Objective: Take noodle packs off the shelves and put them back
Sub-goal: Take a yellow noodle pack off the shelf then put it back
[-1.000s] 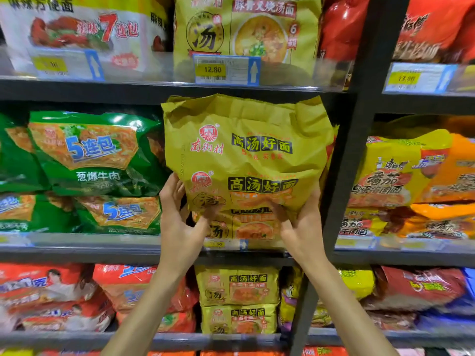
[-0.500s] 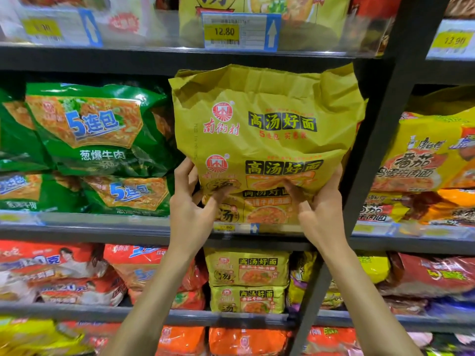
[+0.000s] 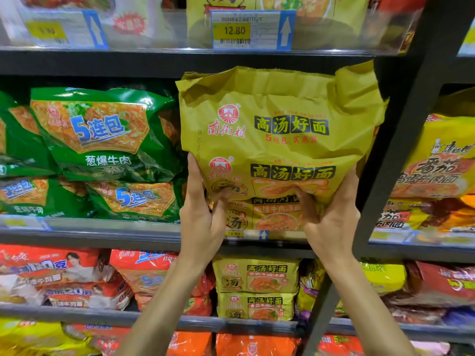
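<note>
Supermarket shelves [image 3: 102, 64] crammed with noodles, your left hand [image 3: 203, 227] and right hand [image 3: 331, 227] with fingers curled round the lower corners of a crinkled mustard-yellow noodle pack [image 3: 280, 129], upright at twelve o'clock, green packs [image 3: 97, 134] at nine o'clock, black post [image 3: 401, 140] crowding three o'clock.

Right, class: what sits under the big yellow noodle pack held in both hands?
A second yellow pack lies on the shelf beneath the held pack, showing between the left hand and right hand. The hands cover its ends; anything behind is hidden.
</note>
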Tool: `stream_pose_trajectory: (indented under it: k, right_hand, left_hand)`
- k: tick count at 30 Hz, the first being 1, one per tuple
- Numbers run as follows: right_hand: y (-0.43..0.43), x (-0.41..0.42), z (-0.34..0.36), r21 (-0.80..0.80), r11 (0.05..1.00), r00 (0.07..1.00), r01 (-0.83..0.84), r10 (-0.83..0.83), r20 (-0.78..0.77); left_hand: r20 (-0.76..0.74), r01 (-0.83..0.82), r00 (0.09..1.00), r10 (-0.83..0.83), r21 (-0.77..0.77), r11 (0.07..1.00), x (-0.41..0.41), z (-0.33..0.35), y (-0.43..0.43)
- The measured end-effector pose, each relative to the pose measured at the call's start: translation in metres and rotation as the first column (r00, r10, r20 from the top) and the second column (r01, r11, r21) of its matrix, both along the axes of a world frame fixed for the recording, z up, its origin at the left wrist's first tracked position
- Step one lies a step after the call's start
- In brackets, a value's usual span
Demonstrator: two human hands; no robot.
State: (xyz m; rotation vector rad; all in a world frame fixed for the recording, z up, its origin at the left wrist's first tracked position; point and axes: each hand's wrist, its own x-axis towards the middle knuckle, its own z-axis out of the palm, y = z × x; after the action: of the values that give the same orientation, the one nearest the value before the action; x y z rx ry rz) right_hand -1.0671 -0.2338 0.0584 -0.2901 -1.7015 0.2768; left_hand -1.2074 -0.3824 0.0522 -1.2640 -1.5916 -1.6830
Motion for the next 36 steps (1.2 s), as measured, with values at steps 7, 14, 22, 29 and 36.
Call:
stream_pose_trajectory:
  k: [7,14,22,29,36]
  right_hand:
    - [0.003,0.0,0.023,-0.115,0.993,0.986,0.024,-0.004,0.166]
    - [-0.001,-0.006,0.042,-0.18,0.983,0.976,0.025,0.015,0.218]
    - [-0.004,-0.003,0.041,-0.219,0.976,0.971,-0.005,0.057,0.234]
    - [-0.01,0.009,0.045,-0.259,0.964,0.94,-0.054,0.137,0.314]
    - [-0.02,0.028,0.052,-0.232,0.973,0.904,0.01,0.091,0.417]
  left_hand:
    - [-0.073,-0.098,0.993,0.091,-0.091,0.991,-0.005,0.015,0.001]
    - [-0.021,-0.021,1.0,0.018,-0.162,0.987,-0.011,0.029,0.003]
    - [-0.01,-0.003,1.0,0.002,-0.195,0.981,-0.016,0.029,0.004]
    - [0.015,0.015,1.0,-0.012,-0.191,0.981,-0.023,0.031,-0.001]
    - [0.056,0.071,0.997,-0.06,-0.22,0.973,-0.012,0.034,-0.012]
